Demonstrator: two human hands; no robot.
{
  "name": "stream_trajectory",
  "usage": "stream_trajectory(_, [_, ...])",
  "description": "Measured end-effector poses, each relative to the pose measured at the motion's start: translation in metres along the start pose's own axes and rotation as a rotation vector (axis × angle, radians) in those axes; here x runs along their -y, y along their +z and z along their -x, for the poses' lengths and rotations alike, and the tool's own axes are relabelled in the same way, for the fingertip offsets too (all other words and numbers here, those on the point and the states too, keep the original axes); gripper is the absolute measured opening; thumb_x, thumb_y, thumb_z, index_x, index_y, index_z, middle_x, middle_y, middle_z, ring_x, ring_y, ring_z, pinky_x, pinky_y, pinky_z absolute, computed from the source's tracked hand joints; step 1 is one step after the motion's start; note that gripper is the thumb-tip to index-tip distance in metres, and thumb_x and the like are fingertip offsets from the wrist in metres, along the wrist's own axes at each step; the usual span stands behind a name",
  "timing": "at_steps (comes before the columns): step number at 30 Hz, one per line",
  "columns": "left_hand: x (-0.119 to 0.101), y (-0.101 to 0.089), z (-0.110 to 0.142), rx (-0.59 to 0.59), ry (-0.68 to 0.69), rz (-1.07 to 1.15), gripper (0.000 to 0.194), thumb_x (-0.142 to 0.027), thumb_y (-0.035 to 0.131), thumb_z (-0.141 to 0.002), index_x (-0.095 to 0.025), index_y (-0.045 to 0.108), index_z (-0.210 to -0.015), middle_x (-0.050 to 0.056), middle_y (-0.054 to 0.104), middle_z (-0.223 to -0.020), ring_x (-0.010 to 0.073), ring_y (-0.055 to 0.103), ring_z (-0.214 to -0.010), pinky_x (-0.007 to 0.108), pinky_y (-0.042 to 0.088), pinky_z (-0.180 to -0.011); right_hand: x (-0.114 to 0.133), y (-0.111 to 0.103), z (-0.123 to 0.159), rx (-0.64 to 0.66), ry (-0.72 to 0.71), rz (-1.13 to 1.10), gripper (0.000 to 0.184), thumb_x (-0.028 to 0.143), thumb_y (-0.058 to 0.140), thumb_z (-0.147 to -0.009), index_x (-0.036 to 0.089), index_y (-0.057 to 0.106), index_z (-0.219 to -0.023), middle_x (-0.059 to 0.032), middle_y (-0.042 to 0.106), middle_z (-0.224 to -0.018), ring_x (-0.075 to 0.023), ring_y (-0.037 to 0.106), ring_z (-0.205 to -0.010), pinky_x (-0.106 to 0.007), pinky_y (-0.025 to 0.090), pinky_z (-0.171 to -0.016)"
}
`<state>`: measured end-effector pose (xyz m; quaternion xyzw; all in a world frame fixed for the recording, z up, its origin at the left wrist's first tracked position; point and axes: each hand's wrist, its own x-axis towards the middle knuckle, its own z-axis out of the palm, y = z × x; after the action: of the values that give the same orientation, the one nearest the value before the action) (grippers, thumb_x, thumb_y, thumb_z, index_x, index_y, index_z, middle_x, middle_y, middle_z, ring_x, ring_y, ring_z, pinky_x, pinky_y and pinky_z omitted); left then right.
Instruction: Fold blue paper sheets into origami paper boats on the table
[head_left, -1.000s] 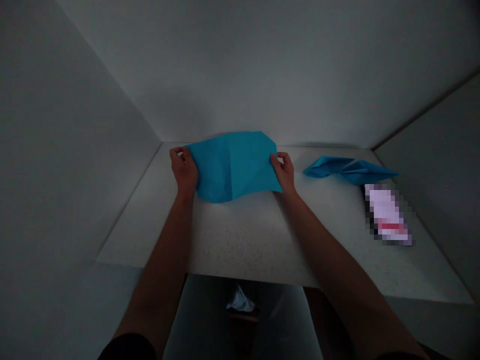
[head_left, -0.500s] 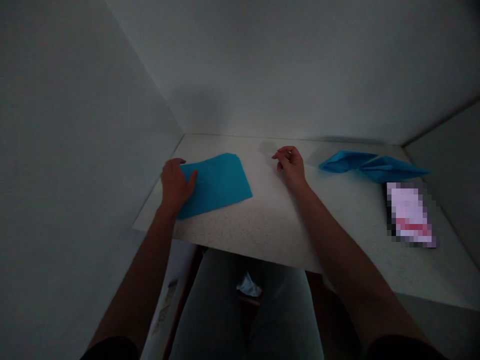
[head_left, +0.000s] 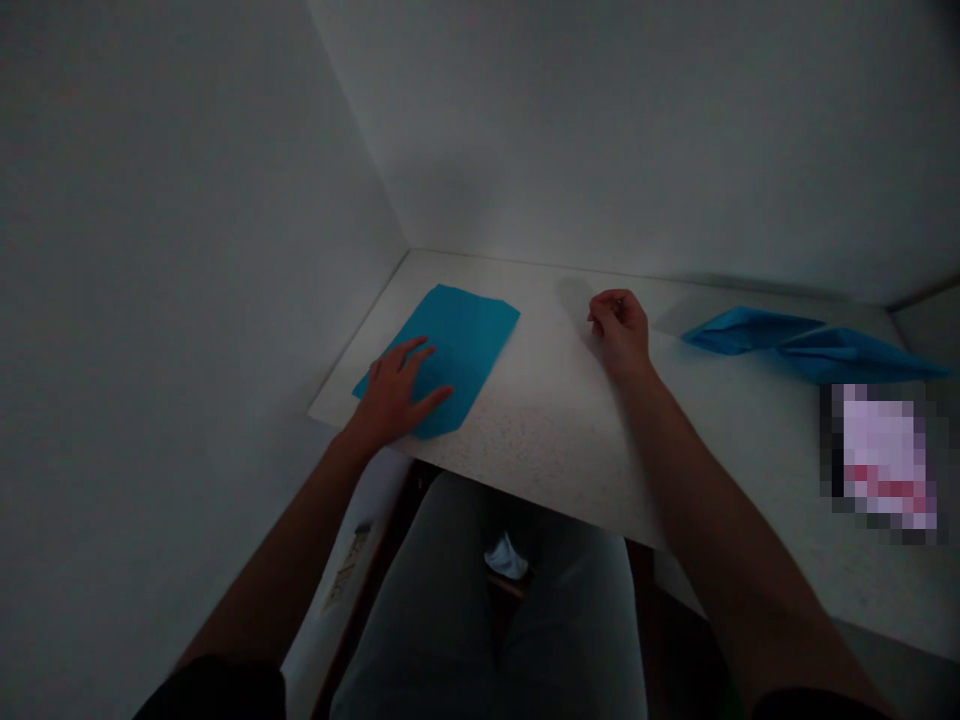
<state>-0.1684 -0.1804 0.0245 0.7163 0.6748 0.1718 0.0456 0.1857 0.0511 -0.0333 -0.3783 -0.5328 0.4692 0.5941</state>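
Observation:
A blue sheet of paper point(head_left: 469, 345) with clipped-looking corners lies flat and slanted on the left part of the white table. My left hand point(head_left: 401, 390) rests on its near left part, fingers spread. To the right of the sheet, apart from it, my right hand point(head_left: 621, 325) hovers low over the tabletop. Its fingers are curled in with the tips together, and nothing shows between them. Two folded blue paper shapes, one on the left point(head_left: 746, 330) and one on the right point(head_left: 855, 352), lie farther right, close to the back wall.
A flat object with a blurred-out, pinkish face point(head_left: 885, 450) lies on the table's right side. Walls border the white table point(head_left: 540, 400) at the left and back. My legs point(head_left: 427, 590) are under its front edge.
The blue sheet has turned on the table, and my left hand has shifted nearer the front edge with its fingers more spread. The view has swung left; my right hand stays curled.

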Motion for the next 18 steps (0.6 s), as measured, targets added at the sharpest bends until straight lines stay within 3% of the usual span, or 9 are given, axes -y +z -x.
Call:
stream_trajectory(2, [0.003, -0.007, 0.026, 0.082, 0.124, 0.065, 0.084, -0.075, 0.067, -0.103, -0.025, 0.054, -0.17, 0.019, 0.051, -0.178, 0.0401, 0.051, -0.165, 0.062, 0.045, -0.135, 0.0, 0.0, 0.0, 0.003, 0.006, 0.0, 0.047, 0.06, 0.092, -0.079, 0.027, 0.062, -0.092, 0.0041, 0.059, -0.071, -0.0108, 0.048, -0.057, -0.025, 0.037, -0.05])
stream_trajectory(5, [0.004, -0.007, 0.067, 0.198, 0.223, 0.051, 0.089, -0.073, 0.074, -0.101, -0.026, 0.051, -0.173, 0.018, 0.053, -0.178, 0.0399, 0.05, -0.166, 0.062, 0.045, -0.136, 0.0, 0.0, 0.0, -0.013, 0.019, -0.011, 0.046, 0.058, 0.094, -0.076, 0.027, 0.063, -0.091, 0.0039, 0.059, -0.071, -0.0113, 0.049, -0.058, -0.025, 0.036, -0.05])
stream_trajectory(9, [0.0, -0.004, 0.102, 0.201, 0.241, -0.037, 0.057, -0.045, 0.072, -0.108, -0.031, 0.065, -0.163, 0.013, 0.064, -0.168, 0.0372, 0.061, -0.158, 0.062, 0.057, -0.125, -0.003, -0.001, -0.001, -0.021, 0.017, -0.004, 0.042, 0.055, 0.093, -0.078, 0.027, 0.065, -0.09, 0.0042, 0.059, -0.07, -0.0113, 0.048, -0.057, -0.025, 0.035, -0.049])
stream_trajectory(13, [-0.003, -0.006, 0.104, 0.18, 0.212, -0.002, 0.049, -0.019, 0.059, -0.108, -0.034, 0.074, -0.152, 0.008, 0.072, -0.16, 0.0315, 0.068, -0.151, 0.057, 0.065, -0.117, -0.008, -0.004, -0.003, -0.016, -0.015, 0.001, 0.042, 0.055, 0.094, -0.079, 0.027, 0.065, -0.091, 0.0036, 0.058, -0.072, -0.0115, 0.048, -0.058, -0.025, 0.035, -0.05])
stream_trajectory(18, [-0.001, -0.005, 0.088, 0.103, 0.0, 0.068, 0.037, -0.029, 0.056, -0.111, -0.03, 0.083, -0.137, 0.008, 0.081, -0.144, 0.0333, 0.08, -0.133, 0.058, 0.067, -0.116, -0.013, -0.008, -0.005, -0.013, -0.008, 0.008, 0.041, 0.055, 0.096, -0.081, 0.028, 0.066, -0.089, 0.0014, 0.058, -0.073, -0.0137, 0.054, -0.061, -0.027, 0.037, -0.05])
